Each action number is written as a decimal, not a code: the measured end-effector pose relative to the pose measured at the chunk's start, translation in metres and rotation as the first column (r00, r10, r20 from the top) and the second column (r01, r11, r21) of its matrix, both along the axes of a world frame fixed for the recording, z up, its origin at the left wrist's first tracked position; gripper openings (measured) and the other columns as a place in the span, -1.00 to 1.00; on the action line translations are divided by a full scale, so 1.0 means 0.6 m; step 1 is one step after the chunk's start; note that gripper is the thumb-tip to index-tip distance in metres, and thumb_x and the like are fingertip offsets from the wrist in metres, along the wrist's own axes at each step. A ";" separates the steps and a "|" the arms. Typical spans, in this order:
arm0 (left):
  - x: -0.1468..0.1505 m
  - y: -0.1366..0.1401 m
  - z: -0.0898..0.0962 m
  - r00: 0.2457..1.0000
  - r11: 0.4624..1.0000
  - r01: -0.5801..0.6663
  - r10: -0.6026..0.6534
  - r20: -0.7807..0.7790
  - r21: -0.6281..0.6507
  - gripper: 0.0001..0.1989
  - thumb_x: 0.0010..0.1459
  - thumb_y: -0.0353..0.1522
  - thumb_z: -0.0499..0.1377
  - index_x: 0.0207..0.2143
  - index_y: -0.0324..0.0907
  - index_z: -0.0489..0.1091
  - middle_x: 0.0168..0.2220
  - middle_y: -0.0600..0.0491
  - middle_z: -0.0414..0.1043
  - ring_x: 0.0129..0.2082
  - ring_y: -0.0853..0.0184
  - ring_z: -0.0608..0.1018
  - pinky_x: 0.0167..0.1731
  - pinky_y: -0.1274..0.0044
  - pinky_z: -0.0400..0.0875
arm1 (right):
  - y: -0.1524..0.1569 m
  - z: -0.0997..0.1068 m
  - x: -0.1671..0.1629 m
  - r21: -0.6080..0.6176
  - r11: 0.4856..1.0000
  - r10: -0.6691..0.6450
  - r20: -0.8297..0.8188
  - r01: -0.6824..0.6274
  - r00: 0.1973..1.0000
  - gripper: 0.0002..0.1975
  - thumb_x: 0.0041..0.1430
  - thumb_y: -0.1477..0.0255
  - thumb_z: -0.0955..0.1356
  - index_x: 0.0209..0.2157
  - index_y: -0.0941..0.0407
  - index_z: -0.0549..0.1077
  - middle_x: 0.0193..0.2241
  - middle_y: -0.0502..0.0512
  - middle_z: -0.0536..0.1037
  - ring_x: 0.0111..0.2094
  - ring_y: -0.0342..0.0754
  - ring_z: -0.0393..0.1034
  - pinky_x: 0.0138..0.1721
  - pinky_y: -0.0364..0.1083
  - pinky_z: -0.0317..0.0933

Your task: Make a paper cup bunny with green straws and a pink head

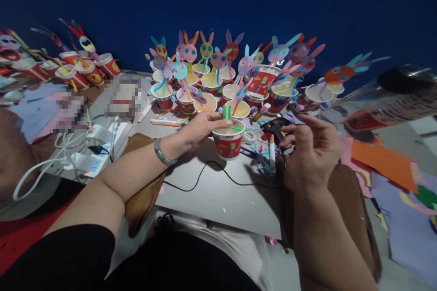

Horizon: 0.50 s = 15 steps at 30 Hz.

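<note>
My left hand (201, 129), with a bangle at the wrist, is closed on a red patterned paper cup (228, 146) above the table. Its thumb lies against the green straw pieces (227, 112) standing at the cup's rim. To the right, my right hand (312, 154) is raised with its fingers bent and apart. Its fingertips are close to a black tool (275, 128) that looks like a glue gun; whether they touch it I cannot tell. A white-and-orange marker (272, 150) and a roll of clear tape (250, 136) lie beside that tool.
Several paper cups with rabbit-faced straw figures (180, 70) crowd the table's back. More decorated cups (89, 72) stand at left, near a power strip (102, 145). A black cord (201, 177) crosses the table. A clear bottle-like container (392, 95) and coloured paper (385, 163) are at right.
</note>
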<state>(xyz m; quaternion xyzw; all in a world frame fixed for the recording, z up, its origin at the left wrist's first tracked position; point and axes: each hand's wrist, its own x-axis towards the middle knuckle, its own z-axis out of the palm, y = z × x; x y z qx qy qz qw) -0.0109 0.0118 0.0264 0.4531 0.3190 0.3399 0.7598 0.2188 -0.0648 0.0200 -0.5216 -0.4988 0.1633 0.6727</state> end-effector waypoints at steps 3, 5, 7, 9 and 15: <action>-0.004 0.003 0.004 1.000 0.999 -0.021 0.021 0.022 -0.026 -0.63 -0.11 -0.22 0.48 -0.28 -0.27 0.63 -0.29 -0.05 0.65 -0.32 0.38 0.59 -0.13 0.47 0.37 | 0.009 0.006 0.019 -0.009 0.992 -0.128 0.046 0.129 0.991 -0.69 0.12 0.22 0.47 -0.20 0.14 0.52 -0.50 -0.02 0.55 -0.63 -0.19 0.34 -0.57 -0.16 0.21; -0.005 0.001 0.006 1.000 1.000 0.001 0.000 0.028 -0.027 -0.65 -0.09 -0.23 0.47 -0.28 -0.27 0.63 -0.29 -0.05 0.65 -0.31 0.37 0.60 -0.12 0.47 0.36 | 0.012 0.000 0.026 -0.064 0.985 -0.152 0.118 0.161 0.981 -0.73 0.08 0.25 0.48 -0.26 0.14 0.54 -0.51 -0.02 0.55 -0.61 -0.18 0.35 -0.55 -0.15 0.22; -0.004 -0.003 0.008 0.999 0.999 0.031 -0.031 0.022 -0.031 -0.67 -0.08 -0.25 0.47 -0.28 -0.28 0.63 -0.30 -0.06 0.65 -0.29 0.36 0.60 -0.11 0.47 0.36 | 0.015 -0.010 0.031 -0.144 0.975 -0.135 0.230 0.171 0.964 -0.78 0.07 0.27 0.46 -0.33 0.13 0.56 -0.50 0.01 0.57 -0.57 -0.16 0.38 -0.49 -0.13 0.25; -0.002 -0.007 0.009 0.998 0.997 0.056 -0.056 0.003 -0.045 -0.70 -0.09 -0.29 0.47 -0.30 -0.28 0.63 -0.30 -0.06 0.65 -0.29 0.36 0.60 -0.11 0.48 0.36 | 0.019 -0.018 0.037 -0.195 0.957 -0.134 0.354 0.213 0.926 -0.80 0.08 0.28 0.43 -0.36 0.13 0.57 -0.49 0.03 0.59 -0.52 -0.13 0.41 -0.43 -0.11 0.28; 0.004 -0.017 0.010 0.991 0.987 0.118 -0.124 -0.044 -0.108 -0.74 -0.08 -0.34 0.47 -0.31 -0.29 0.63 -0.35 -0.04 0.64 -0.36 0.42 0.57 -0.13 0.47 0.38 | 0.035 -0.025 0.076 -0.237 0.902 -0.209 0.491 0.360 0.846 -0.78 0.04 0.31 0.37 -0.33 0.14 0.58 -0.50 0.06 0.58 -0.51 -0.08 0.43 -0.40 -0.07 0.30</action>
